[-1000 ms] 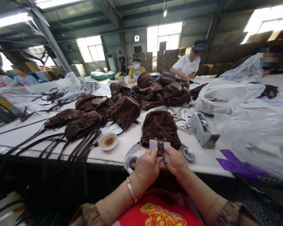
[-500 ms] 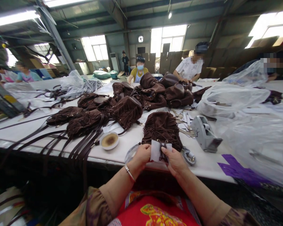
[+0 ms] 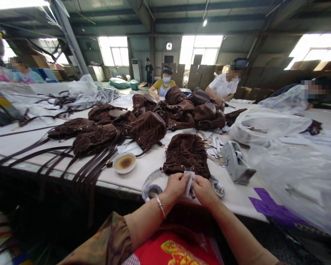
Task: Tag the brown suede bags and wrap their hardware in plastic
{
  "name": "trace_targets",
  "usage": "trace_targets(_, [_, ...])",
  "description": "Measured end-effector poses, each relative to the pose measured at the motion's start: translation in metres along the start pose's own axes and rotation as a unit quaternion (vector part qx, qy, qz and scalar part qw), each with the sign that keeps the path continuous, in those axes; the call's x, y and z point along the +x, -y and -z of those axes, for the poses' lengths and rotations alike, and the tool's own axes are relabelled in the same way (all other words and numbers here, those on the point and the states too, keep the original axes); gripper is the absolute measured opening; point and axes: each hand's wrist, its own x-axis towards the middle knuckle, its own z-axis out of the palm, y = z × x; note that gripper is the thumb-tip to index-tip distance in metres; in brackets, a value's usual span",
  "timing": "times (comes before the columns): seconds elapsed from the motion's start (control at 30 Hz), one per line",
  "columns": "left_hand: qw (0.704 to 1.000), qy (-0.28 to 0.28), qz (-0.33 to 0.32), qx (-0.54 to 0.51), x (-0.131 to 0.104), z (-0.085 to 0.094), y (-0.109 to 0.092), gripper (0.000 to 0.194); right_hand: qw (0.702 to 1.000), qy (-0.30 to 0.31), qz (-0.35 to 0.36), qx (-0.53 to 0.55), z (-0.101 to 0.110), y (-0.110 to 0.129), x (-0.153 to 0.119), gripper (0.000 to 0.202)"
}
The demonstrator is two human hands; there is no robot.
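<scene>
Your left hand (image 3: 177, 186) and right hand (image 3: 205, 191) together pinch a white slip (image 3: 189, 183) at lower centre — likely to steady it from both sides. The fringed bag (image 3: 186, 152) lies just beyond on the counter (image 3: 237, 195), ringed edge (image 3: 192, 169) nearest you, presumably for reach.

The fringed bag (image 3: 186, 152) at centre has a matt, suede-like surface, roughened by its fringe, and bears shiny metal rings (image 3: 192, 168). The sheet (image 3: 189, 183) below it appears thin, pale and papery. In the bag pile (image 3: 179, 110), matt nap adjoins smooth, leather-like panels with a soft gloss. Straps (image 3: 84, 173) at lower left: smooth, leather-like, low sheen. Dish (image 3: 124, 163): smooth, white; material indeterminate. Tape dispenser (image 3: 237, 163), right of centre: hard grey plastic, smooth. Film (image 3: 298, 202) at right: clear plastic, wrinkled, glossy. Bracelet (image 3: 160, 206): polished metal. Apron (image 3: 179, 250), bottom centre: red printed cloth. Tabletop (image 3: 151, 156): pale, smooth, mostly matt.
</scene>
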Motion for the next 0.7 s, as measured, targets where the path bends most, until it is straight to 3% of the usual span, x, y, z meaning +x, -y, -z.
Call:
trace_targets(0.2, [0.998, -0.003, 0.012, -0.063, -0.004, 0.001, -0.001, 0.045, 0.994, -0.067, -0.059, 0.059, -0.002, -0.007, 0.0, 0.034])
trace_targets(0.43, [0.991, -0.031, 0.026, -0.126, -0.005, -0.01, -0.002, 0.041, 0.994, -0.092, -0.015, 0.064, -0.009, -0.002, -0.008, 0.029])
trace_targets(0.7, [0.998, -0.045, 0.007, 0.038, -0.006, -0.008, -0.002, 0.032, 0.993, -0.116, 0.015, -0.011, -0.01, -0.013, -0.009, 0.032])
